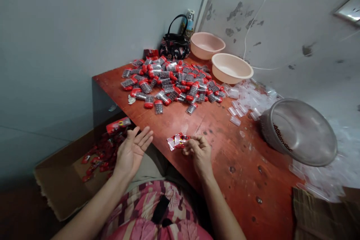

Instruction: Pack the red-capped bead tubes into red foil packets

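Note:
My right hand (199,153) pinches the right end of a small shiny red packet (177,141) with a yellow and black print, just over the front edge of the red table (225,131). My left hand (133,148) is open, palm turned up and fingers spread, with nothing in it. It hovers beside the table edge, above a cardboard box (56,180) that holds several similar red packets (98,153). Beyond my hands lies a heap of clear containers (168,78) with red ends and dark beads inside.
A metal basin (305,131) with small brown beads stands at the right, among clear plastic tubes (250,99). Two plastic basins (206,45), a black handbag (174,45) and a bottle (190,20) stand along the back. Brown folded material (320,213) lies at the lower right.

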A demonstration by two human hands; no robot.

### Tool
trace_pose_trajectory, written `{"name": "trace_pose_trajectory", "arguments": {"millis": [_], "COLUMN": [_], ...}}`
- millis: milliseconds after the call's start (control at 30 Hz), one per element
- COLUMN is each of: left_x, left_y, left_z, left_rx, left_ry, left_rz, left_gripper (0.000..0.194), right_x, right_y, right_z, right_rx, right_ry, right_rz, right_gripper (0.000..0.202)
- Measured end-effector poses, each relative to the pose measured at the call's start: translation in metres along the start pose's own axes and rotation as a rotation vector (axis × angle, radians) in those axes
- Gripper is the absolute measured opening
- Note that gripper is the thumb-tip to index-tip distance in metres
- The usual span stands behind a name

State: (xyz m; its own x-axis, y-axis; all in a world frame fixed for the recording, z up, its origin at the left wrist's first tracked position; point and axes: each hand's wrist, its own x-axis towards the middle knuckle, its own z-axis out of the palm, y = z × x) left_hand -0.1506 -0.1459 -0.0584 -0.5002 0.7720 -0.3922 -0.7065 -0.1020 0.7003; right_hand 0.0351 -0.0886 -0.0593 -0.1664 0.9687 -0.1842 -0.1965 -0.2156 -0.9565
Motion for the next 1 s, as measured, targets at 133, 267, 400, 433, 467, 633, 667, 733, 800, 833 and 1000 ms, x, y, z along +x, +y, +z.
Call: {"name": "trace_pose_trajectory", "arguments": {"millis": [133, 267, 400, 433, 467, 633, 667, 733, 800, 833, 1000], "left_x": [0.003, 0.016, 0.031, 0.032, 0.033, 0.027, 0.025, 0.02, 0.013, 0.01, 0.003], "left_y": [-0.02, -0.046, -0.061, -0.063, -0.064, -0.067, -0.067, -0.066, -0.064, -0.063, -0.045], "left_z": [0.008, 0.025, 0.028, 0.027, 0.026, 0.029, 0.03, 0.034, 0.039, 0.041, 0.044], "left_rx": [0.562, 1.08, 1.255, 1.268, 1.265, 1.065, 1.012, 0.916, 0.835, 0.798, 0.737], "left_ry": [-0.282, -0.675, -0.728, -0.717, -0.701, -0.614, -0.585, -0.516, -0.47, -0.463, -0.434], "left_rz": [0.168, 0.488, 0.603, 0.613, 0.622, 0.617, 0.6, 0.557, 0.51, 0.487, 0.335], "left_gripper": [0.039, 0.032, 0.024, 0.023, 0.023, 0.019, 0.019, 0.017, 0.017, 0.017, 0.031], "right_x": [0.0, -0.007, -0.011, -0.011, -0.01, -0.008, -0.008, -0.005, -0.001, 0.001, 0.018], "right_y": [-0.001, 0.0, 0.0, 0.0, 0.0, 0.002, 0.004, 0.007, 0.009, 0.01, -0.002], "right_z": [-0.02, -0.024, -0.024, -0.025, -0.026, -0.029, -0.028, -0.024, -0.017, -0.014, -0.009], "right_rx": [-0.081, -0.146, -0.187, -0.194, -0.203, -0.299, -0.313, -0.289, -0.193, -0.136, -0.008], "right_ry": [0.054, 0.055, 0.02, 0.021, 0.028, 0.093, 0.123, 0.172, 0.154, 0.123, -0.009], "right_rz": [-0.003, 0.014, 0.014, 0.013, 0.01, -0.039, -0.051, -0.06, -0.033, -0.019, -0.048], "right_gripper": [0.021, 0.022, 0.021, 0.021, 0.021, 0.021, 0.022, 0.027, 0.036, 0.039, 0.032]}}
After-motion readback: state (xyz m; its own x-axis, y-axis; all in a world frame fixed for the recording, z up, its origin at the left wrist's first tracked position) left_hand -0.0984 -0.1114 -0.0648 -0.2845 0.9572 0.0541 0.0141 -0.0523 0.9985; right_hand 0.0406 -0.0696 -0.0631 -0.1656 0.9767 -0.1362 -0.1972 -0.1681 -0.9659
